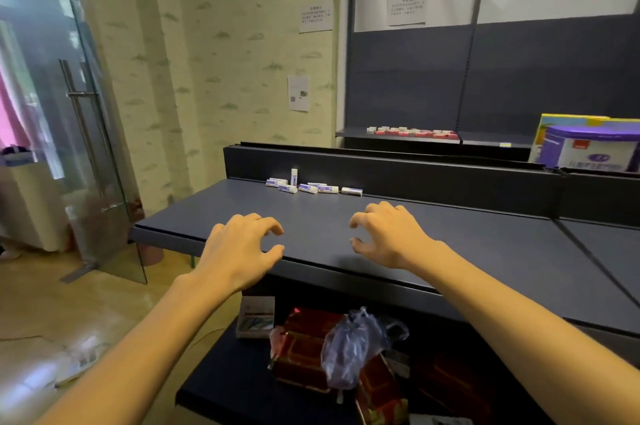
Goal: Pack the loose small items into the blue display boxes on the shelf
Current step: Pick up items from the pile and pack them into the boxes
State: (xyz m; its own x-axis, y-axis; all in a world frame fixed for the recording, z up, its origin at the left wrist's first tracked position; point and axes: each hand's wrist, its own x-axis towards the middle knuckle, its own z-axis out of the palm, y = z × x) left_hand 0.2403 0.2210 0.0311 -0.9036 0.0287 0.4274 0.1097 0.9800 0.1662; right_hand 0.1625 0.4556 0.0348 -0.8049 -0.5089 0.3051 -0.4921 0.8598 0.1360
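Several small white items with purple sleeves [313, 187] lie loose at the back of the dark blue shelf top [485, 251], and one of them stands upright [294, 176]. My left hand [239, 248] hovers over the shelf's front edge with curled, parted fingers and holds nothing. Over the shelf a little to the right, my right hand [388, 234] is also empty, its fingers apart. Both hands are well short of the items. No blue display box is in view.
A row of red-and-white small items [412, 132] lies on a far shelf. A purple-and-white package [588, 147] stands at the right. Red boxes [304, 348] and a plastic bag [349, 345] sit on the lower shelf. A glass door [86, 133] is at the left.
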